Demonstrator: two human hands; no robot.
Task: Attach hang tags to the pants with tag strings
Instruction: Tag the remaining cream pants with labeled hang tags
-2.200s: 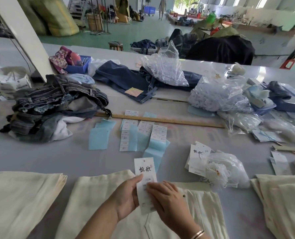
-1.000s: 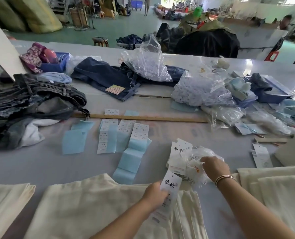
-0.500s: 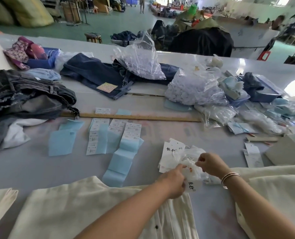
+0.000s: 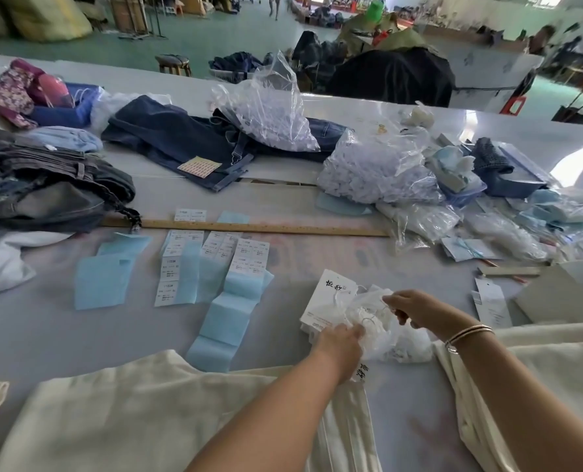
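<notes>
Clear plastic bag of tag strings point(image 4: 375, 321) lies just past the cream pants point(image 4: 154, 410), between both hands. Right hand point(image 4: 416, 308) pinches a thin string loop at the bag's mouth; left hand point(image 4: 339, 338) grips the bag's near side, a hang tag point(image 4: 361, 371) under it.

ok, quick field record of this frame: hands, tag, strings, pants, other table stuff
left hand: on the near edge of the clear bag, hang tag showing beneath it
right hand: pinching a thin string out of the bag
string bag: clear plastic, beside a stack of hang tags
pants: cream, flat at the near table edge; tag not attached yet
more cream pants: on the right
also on table: wooden ruler, blue label strips
</notes>
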